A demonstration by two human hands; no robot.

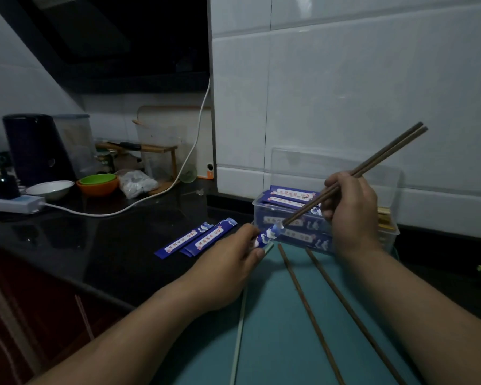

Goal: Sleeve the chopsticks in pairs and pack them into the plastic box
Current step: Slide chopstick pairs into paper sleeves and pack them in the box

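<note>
Your R hand (350, 212) pinches the chopstick pair (386, 151) mid-shaft. Your L hand (228, 262) grips the blue sleeve (268, 234) near its mouth. The pair's long axis runs upper right to lower left, tips at the sleeve mouth, so the push goes down-left toward your L hand. Sticks are dark brown, thin, side by side. Just behind sits the plastic box (261, 218) w/ sleeved pairs inside. Two loose chopsticks (303, 301) lie on the teal mat (275, 343).

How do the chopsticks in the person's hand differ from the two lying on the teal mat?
The held pair is raised, pressed together in the right hand, tips entering a blue sleeve. The mat pair lies flat, spaced apart, untouched. Both pairs look dark brown.
</note>
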